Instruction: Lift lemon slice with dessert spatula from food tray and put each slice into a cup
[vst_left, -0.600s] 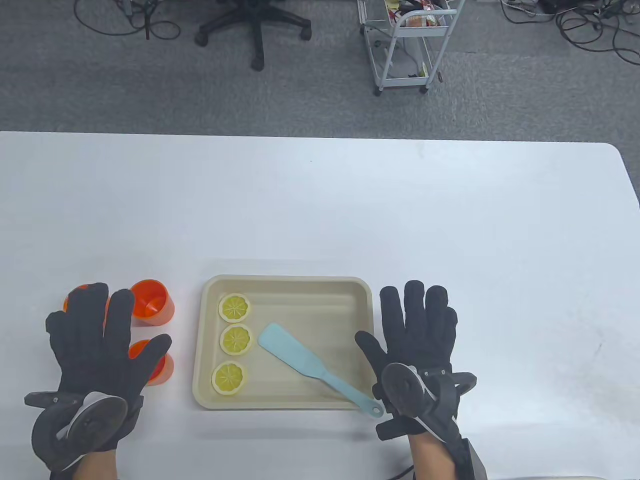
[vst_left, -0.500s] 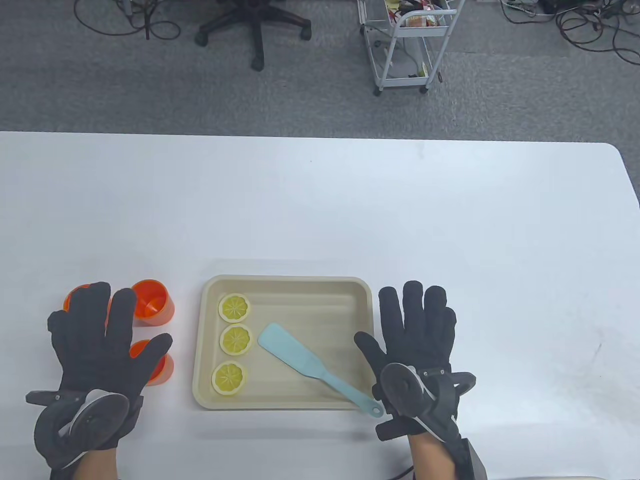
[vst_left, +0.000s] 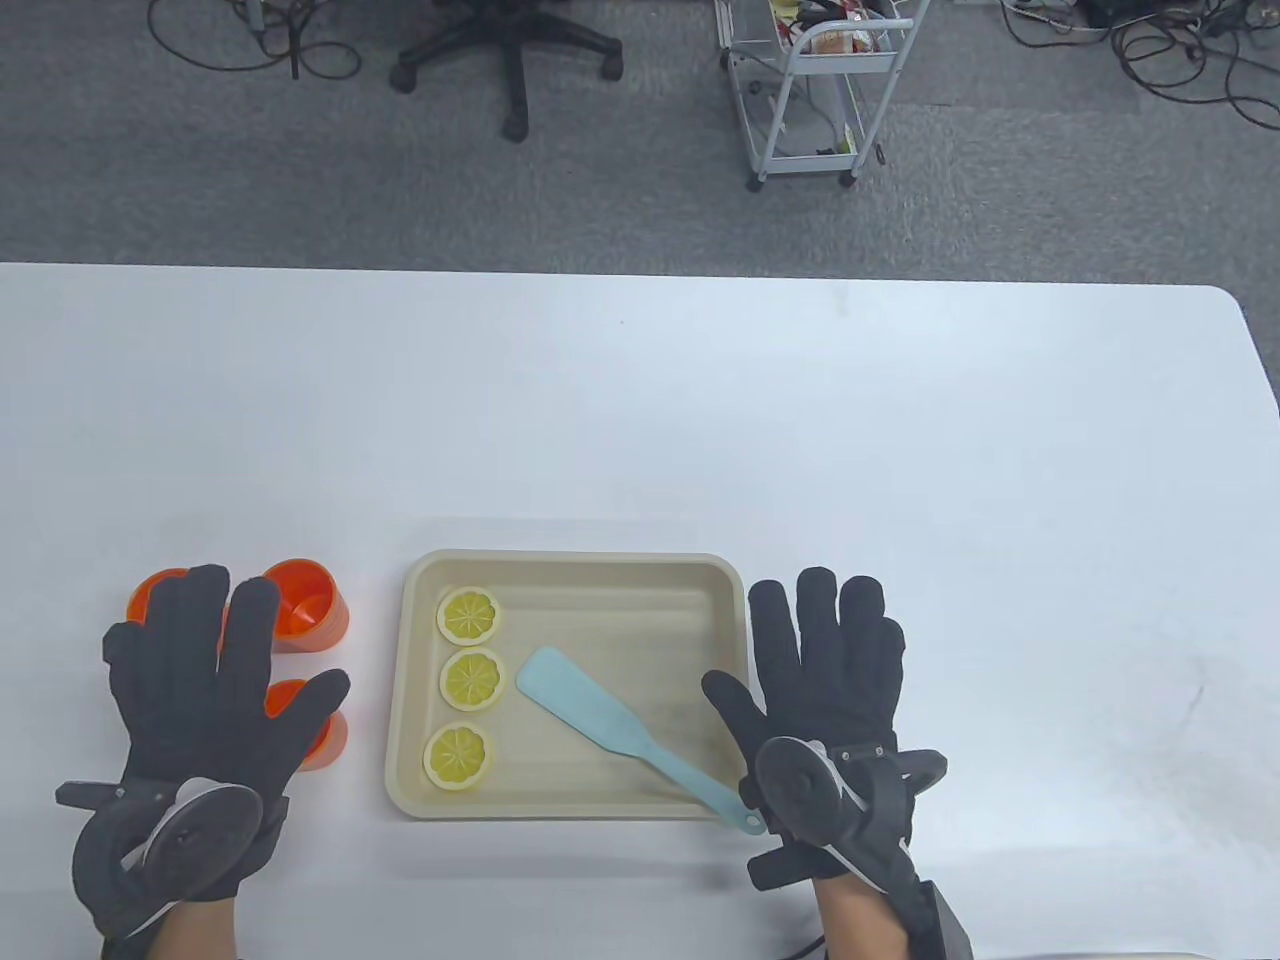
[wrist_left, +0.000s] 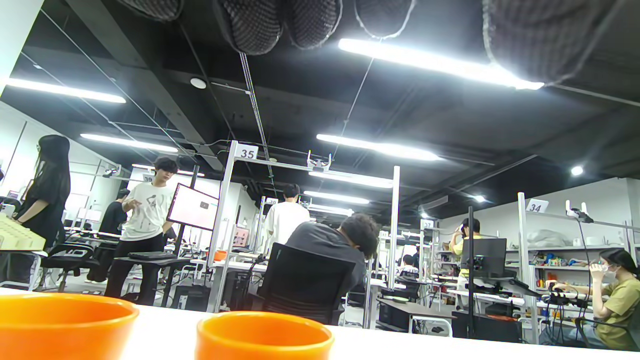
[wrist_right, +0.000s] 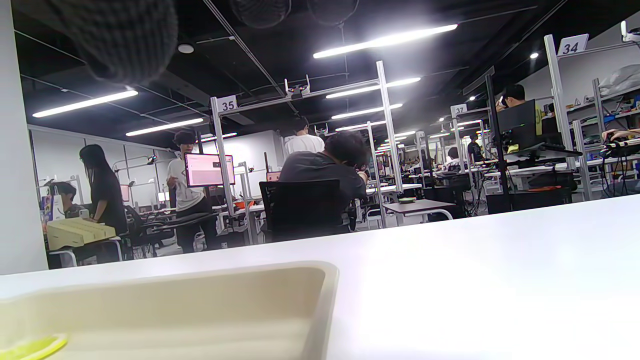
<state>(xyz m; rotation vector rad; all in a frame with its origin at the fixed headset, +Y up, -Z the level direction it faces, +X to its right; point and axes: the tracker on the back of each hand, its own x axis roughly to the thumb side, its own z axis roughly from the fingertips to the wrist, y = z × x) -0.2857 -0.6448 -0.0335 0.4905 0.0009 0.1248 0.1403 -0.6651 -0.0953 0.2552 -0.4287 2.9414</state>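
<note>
A white bench (vst_left: 640, 420) carries a beige food tray (vst_left: 575, 568) near its front edge. Three lemon slices lie in a column along the tray's left side: the far slice (vst_left: 469, 615), the middle slice (vst_left: 472, 680) and the near slice (vst_left: 458, 756), each flat on the tray floor and apart from its neighbours. A light blue dessert spatula (vst_left: 620, 730) lies diagonally in the tray, its broad blade just beside the middle slice and its handle running toward the tray's near right corner, where the end with the hanging hole rests over the rim.

The right hand (vst_left: 825, 665) hovers flat at the tray's right edge, fingers straight and spread, thumb reaching over the tray rim, holding nothing. The tracker on its back covers the tip of the spatula handle, so whether hand and handle touch cannot be told.

The left hand (vst_left: 210, 670) is likewise flat and spread, empty, above three orange cups left of the tray. One cup (vst_left: 305, 605) shows between the fingers and the tray, a second cup (vst_left: 150, 590) peeks out past the fingertips on the far left, and a third cup (vst_left: 320, 735) sits under the thumb. The left wrist view shows two orange rims below the fingertips (wrist_left: 260, 25).

On the floor beyond the bench stand an office chair (vst_left: 505, 50) and a wire cart (vst_left: 810, 90).
</note>
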